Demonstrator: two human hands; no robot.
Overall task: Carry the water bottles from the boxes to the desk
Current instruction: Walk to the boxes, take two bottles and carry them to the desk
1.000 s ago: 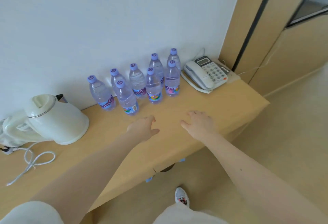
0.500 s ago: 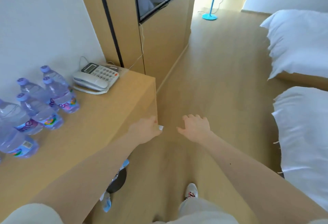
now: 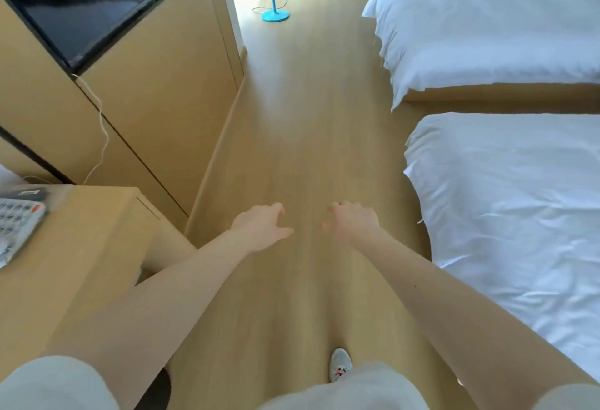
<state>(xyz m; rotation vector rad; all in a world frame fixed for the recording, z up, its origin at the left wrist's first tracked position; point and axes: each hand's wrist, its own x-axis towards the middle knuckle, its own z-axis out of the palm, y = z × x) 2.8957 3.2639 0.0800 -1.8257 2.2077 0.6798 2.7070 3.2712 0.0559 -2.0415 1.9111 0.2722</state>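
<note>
Turning away from desk (image 3: 84, 247): bottles, in view 1 s ago, now out of frame. Both empty, fingers loose: left hand (image 3: 259, 227) & right hand (image 3: 354, 222). Prob. heading to boxes for more.

soft daylight, slight motion blur, wide-angle bending at the edges.
</note>
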